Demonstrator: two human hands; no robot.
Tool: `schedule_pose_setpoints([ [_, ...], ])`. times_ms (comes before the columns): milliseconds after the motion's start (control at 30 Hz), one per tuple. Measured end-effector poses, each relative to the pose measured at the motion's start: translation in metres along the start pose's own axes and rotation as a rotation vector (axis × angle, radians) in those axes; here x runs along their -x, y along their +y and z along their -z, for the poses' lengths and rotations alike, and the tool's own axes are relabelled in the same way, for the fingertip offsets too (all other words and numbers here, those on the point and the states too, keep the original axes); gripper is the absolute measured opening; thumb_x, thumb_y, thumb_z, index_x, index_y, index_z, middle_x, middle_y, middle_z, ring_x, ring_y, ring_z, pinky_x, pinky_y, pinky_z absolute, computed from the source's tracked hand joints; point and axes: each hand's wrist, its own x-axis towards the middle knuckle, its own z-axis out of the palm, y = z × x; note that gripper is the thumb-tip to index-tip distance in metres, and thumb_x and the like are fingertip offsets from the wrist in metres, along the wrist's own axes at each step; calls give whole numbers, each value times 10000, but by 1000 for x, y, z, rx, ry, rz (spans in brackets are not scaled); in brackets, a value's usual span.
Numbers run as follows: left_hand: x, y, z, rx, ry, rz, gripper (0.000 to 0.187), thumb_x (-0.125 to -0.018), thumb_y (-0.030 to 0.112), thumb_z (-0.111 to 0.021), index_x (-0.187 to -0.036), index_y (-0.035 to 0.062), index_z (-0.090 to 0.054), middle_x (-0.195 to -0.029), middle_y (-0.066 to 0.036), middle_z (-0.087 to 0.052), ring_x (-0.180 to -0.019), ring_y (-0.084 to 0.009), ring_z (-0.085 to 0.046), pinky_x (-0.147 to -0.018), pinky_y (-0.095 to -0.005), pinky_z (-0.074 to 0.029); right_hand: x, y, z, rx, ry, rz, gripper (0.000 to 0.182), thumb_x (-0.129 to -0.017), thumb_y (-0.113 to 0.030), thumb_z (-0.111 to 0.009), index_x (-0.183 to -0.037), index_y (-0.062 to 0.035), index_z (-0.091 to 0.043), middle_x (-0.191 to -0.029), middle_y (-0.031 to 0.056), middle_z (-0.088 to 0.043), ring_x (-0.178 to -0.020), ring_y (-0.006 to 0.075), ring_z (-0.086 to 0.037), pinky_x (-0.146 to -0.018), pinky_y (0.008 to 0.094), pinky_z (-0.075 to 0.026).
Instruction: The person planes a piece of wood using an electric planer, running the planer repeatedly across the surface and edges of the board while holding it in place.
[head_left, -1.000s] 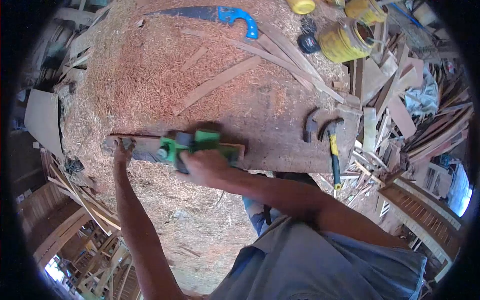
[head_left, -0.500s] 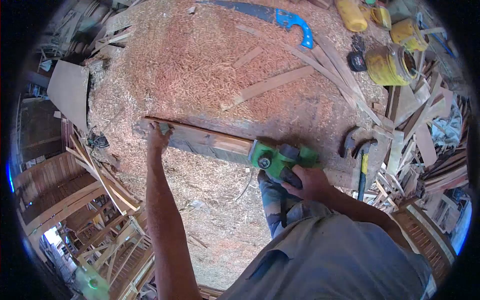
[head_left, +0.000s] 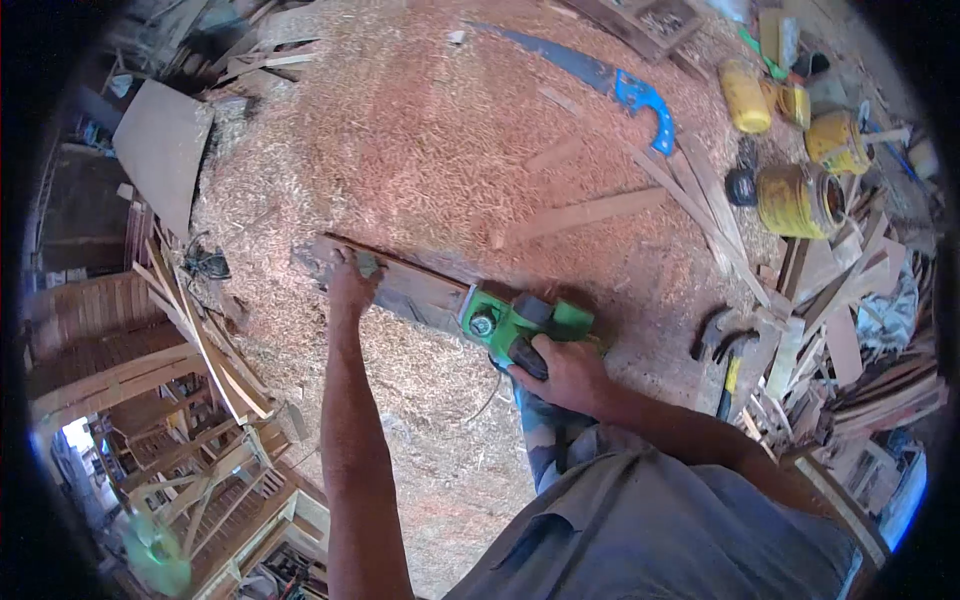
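A green electric planer (head_left: 520, 325) rests on a wooden board (head_left: 420, 284) at the bench's near edge. Wrapped round the planer's dark rear handle is my right hand (head_left: 568, 374), closed. At the board's far left end my left hand (head_left: 354, 282) grips it, fingers over the top edge. The planer covers the board's right part. Beyond the board lies a handsaw (head_left: 570, 68) with a blue handle (head_left: 646, 106), on a thick layer of wood shavings (head_left: 410, 150).
Two hammers (head_left: 736, 350) lie to the right. Loose wood strips (head_left: 590, 214) sit among the shavings. Yellow plastic containers (head_left: 795, 200) stand at the upper right, near piled offcuts (head_left: 850, 270). A thin panel (head_left: 165, 150) leans at the left, above wooden furniture frames (head_left: 200, 460).
The planer has slid left along the board with my right hand on it, nearer to my left hand. My left hand stays at the board's end. The whole view has shifted a little.
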Motion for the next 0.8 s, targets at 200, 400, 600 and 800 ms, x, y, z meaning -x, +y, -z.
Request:
schedule_pose_setpoints([
  [200,-5,-30,-21,177,90,-97,878,-881,201,-716,-1615,-20,-287,-1625,-388,-289,-1427,-544,-435,-1183,-507,-420,-57,-42,-26,47,-20,-5,521,-918,-560,-729,-960,-51,-627,-717,238,-695,-660,443,-707,-610,545,-570],
  [400,-10,-76,-49,850,298,-195,689,-915,32,-537,-1590,5,-401,-1589,-322,-435,-1433,-432,-505,-1184,-454,-422,-129,-95,-63,87,67,65,548,-939,-592,-683,-976,-46,-650,-731,258,-704,-672,462,-706,-628,562,-572],
  [600,84,-44,-173,1409,733,653,536,-980,28,-522,-1510,-51,-498,-1401,-247,-641,-1300,-333,-616,-1114,-401,-465,-219,-157,-98,-3,-13,47,609,-946,-588,-662,-1149,-14,-691,-924,311,-725,-891,508,-705,-806,576,-558],
  [800,209,24,-320,1486,426,910,582,-949,110,-610,-1497,-61,-514,-1135,-173,-735,-1004,-224,-700,-892,-351,-549,-319,-234,-139,-70,8,92,660,-941,-613,-648,-1161,7,-711,-1050,300,-736,-1022,467,-711,-895,532,-558],
])
